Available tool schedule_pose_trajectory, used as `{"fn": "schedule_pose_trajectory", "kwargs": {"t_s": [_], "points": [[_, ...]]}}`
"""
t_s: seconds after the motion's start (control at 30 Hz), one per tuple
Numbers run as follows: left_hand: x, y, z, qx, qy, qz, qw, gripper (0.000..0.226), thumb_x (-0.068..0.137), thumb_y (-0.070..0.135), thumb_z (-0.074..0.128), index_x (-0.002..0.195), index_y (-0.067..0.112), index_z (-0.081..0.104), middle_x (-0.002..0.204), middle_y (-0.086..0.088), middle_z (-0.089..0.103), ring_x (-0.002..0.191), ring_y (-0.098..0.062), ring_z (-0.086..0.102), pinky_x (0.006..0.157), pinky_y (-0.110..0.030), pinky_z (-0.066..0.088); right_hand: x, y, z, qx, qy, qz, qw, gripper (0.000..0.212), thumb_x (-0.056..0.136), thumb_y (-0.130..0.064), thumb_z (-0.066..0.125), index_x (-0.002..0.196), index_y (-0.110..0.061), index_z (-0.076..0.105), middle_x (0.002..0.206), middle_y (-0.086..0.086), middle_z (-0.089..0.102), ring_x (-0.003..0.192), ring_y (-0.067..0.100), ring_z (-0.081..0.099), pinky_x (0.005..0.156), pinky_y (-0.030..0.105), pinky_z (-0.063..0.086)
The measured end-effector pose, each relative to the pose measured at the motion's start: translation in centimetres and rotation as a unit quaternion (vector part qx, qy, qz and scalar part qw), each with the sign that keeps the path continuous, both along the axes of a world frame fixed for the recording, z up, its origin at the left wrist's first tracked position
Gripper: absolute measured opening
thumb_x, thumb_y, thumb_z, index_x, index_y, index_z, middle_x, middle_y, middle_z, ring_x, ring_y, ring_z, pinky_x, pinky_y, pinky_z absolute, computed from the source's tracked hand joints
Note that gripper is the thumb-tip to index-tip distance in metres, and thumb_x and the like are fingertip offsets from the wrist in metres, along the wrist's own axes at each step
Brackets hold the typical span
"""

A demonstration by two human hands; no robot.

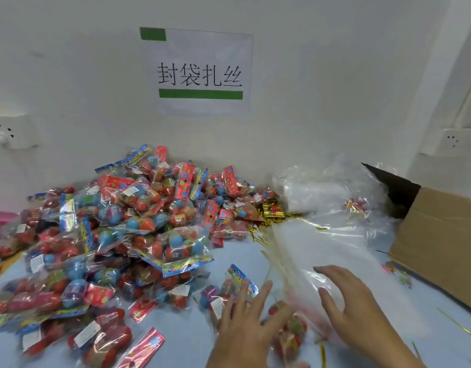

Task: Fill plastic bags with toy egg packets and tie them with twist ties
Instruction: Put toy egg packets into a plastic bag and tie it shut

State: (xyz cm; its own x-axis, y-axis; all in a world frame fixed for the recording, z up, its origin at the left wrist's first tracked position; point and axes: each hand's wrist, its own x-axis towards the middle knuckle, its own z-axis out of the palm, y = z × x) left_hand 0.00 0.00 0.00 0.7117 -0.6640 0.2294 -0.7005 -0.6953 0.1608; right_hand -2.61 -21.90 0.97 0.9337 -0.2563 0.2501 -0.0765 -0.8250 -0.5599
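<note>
A big heap of toy egg packets [138, 224] with red and blue eggs covers the left half of the table. A clear plastic bag [303, 264] lies in front of me, blurred, with a few egg packets [290, 328] at its near end. My left hand [245, 325] rests flat, fingers spread, over a packet and the bag's left side. My right hand [359, 314] hovers open over the bag's right side. A bundle of gold twist ties [271, 211] lies behind the bag, beside the heap. Whether either hand pinches the bag is not clear.
A stack of clear plastic bags [324, 192] sits at the back right. An open cardboard box [436, 235] stands at the right edge. Loose gold ties [455, 325] lie scattered on the light blue tabletop [186, 338]. A paper sign [200, 73] hangs on the wall.
</note>
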Motion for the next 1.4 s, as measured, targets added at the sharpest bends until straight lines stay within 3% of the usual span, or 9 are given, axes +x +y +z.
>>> {"fn": "schedule_pose_trajectory", "kwargs": {"t_s": [0.17, 0.27, 0.37, 0.53, 0.63, 0.8, 1.0, 1.13, 1.4], "points": [[3.7, -3.6, -0.8, 0.112, 0.070, 0.072, 0.989, 0.046, 0.080, 0.070, 0.035, 0.117, 0.061, 0.061, 0.139, 0.006, 0.061, 0.119, -0.033, 0.064, 0.100, -0.057, 0.044, 4.6, -1.5, -1.7, -0.058, 0.163, -0.010, 0.985, 0.051, 0.104, -0.052, 0.035, 0.153, -0.045, 0.024, 0.165, -0.016, 0.014, 0.154, 0.012, 0.008, 0.120, 0.037, 0.012], [7.3, -4.3, -2.4, 0.083, 0.090, 0.074, 0.990, 0.044, 0.099, 0.058, 0.026, 0.144, 0.058, 0.022, 0.168, 0.010, 0.002, 0.154, -0.035, 0.006, 0.116, -0.066, 0.003, 6.7, -2.6, -2.4, -0.080, 0.227, 0.019, 0.970, 0.055, 0.104, -0.055, 0.033, 0.156, -0.041, 0.020, 0.166, -0.015, 0.011, 0.155, 0.014, 0.004, 0.120, 0.038, 0.011], [10.6, -4.9, -3.3, 0.037, 0.052, 0.096, 0.993, 0.050, 0.103, 0.050, 0.025, 0.149, 0.048, 0.005, 0.165, 0.009, -0.016, 0.153, -0.024, 0.001, 0.119, -0.055, 0.006, 9.4, -3.0, -2.7, -0.073, 0.225, 0.030, 0.971, 0.051, 0.103, -0.053, 0.036, 0.152, -0.039, 0.030, 0.163, -0.010, 0.023, 0.153, 0.018, 0.011, 0.117, 0.041, 0.016], [12.9, -5.7, -3.7, -0.082, -0.014, 0.147, 0.986, 0.056, 0.106, 0.041, 0.029, 0.155, 0.029, 0.007, 0.167, 0.001, -0.006, 0.154, -0.018, -0.006, 0.123, -0.036, 0.006, 13.9, -2.7, -2.4, -0.048, 0.179, 0.005, 0.983, 0.027, 0.103, -0.037, 0.036, 0.106, -0.036, 0.062, 0.121, -0.011, 0.054, 0.130, 0.025, 0.043, 0.100, 0.043, 0.031], [13.0, -5.3, -4.5, -0.109, 0.005, 0.119, 0.987, 0.048, 0.104, 0.038, 0.033, 0.150, 0.028, 0.025, 0.167, 0.003, 0.002, 0.153, -0.016, -0.009, 0.121, -0.032, -0.005, 14.4, -2.1, -3.0, -0.002, 0.096, -0.019, 0.995, 0.035, 0.102, -0.029, 0.034, 0.070, -0.028, 0.046, 0.084, -0.009, 0.051, 0.115, 0.025, 0.050, 0.089, 0.038, 0.031], [12.8, -4.9, -4.4, -0.153, 0.018, 0.084, 0.985, 0.042, 0.090, 0.044, 0.034, 0.126, 0.034, 0.052, 0.142, 0.014, 0.043, 0.143, -0.010, 0.027, 0.117, -0.037, 0.015, 13.5, -1.2, -3.2, 0.031, 0.040, 0.021, 0.999, 0.023, 0.094, -0.059, 0.049, 0.091, -0.042, 0.063, 0.098, -0.022, 0.061, 0.104, 0.004, 0.054, 0.095, 0.033, 0.034], [12.7, -5.3, -3.9, -0.163, -0.075, 0.055, 0.982, 0.019, 0.077, 0.026, 0.078, 0.090, 0.031, 0.065, 0.130, 0.008, 0.060, 0.137, -0.022, 0.037, 0.105, -0.049, 0.031, 13.5, -1.3, -2.4, 0.109, -0.029, 0.000, 0.994, 0.017, 0.086, -0.015, 0.068, 0.074, -0.027, 0.065, 0.074, -0.010, 0.067, 0.078, 0.002, 0.062, 0.070, 0.017, 0.047], [11.9, -6.4, -3.2, -0.143, -0.145, 0.000, 0.979, 0.028, 0.054, 0.021, 0.090, 0.070, 0.027, 0.068, 0.120, 0.003, 0.070, 0.122, -0.027, 0.051, 0.094, -0.041, 0.036, 13.3, -2.2, -1.8, 0.198, -0.096, -0.079, 0.972, 0.017, 0.088, -0.017, 0.067, 0.076, -0.028, 0.064, 0.070, -0.010, 0.068, 0.070, 0.007, 0.066, 0.066, 0.023, 0.050], [10.3, -6.4, -1.9, -0.324, -0.062, -0.050, 0.943, 0.036, 0.080, 0.028, 0.054, 0.111, 0.023, 0.074, 0.101, 0.013, 0.070, 0.067, 0.000, 0.059, 0.063, -0.010, 0.046, 13.5, -0.6, -1.5, 0.222, -0.141, -0.055, 0.963, 0.028, 0.091, -0.010, 0.067, 0.083, -0.037, 0.065, 0.082, -0.013, 0.071, 0.079, 0.000, 0.063, 0.067, 0.006, 0.044]]}}
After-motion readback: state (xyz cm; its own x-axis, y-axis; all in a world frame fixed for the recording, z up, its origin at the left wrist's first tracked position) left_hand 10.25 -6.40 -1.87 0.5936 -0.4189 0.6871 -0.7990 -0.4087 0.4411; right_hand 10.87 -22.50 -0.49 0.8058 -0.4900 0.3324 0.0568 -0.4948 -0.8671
